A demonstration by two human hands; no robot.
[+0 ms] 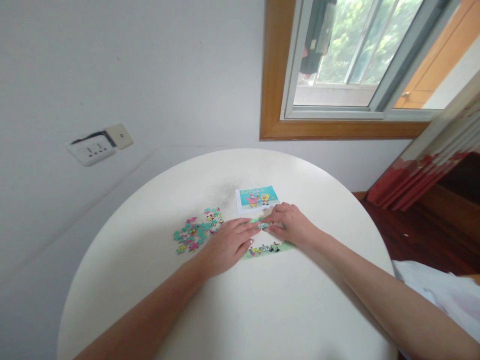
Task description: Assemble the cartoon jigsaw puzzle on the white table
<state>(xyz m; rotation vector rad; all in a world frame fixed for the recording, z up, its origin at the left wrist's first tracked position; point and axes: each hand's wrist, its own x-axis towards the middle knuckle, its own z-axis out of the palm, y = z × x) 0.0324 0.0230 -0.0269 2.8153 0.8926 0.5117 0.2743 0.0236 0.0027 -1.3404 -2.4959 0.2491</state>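
A jigsaw board [288,247] with a light green border lies on the table, partly hidden under my hands. A row of joined puzzle pieces [264,249] runs along its near edge. My left hand [228,245] rests over the board's left side, its fingers stretched out and fingertips against a small puzzle piece [261,226]. From the other side my right hand [290,223] pinches at that same piece with thumb and bent fingers. To the left of my left hand spreads a heap of loose teal, pink and yellow pieces [193,232].
A picture card [258,197] with cartoon figures lies just beyond the board. The round white table [240,310] stands by a wall with a socket [92,149] at left. A wood-framed window [275,131] and a red-and-cream curtain [416,172] are at right.
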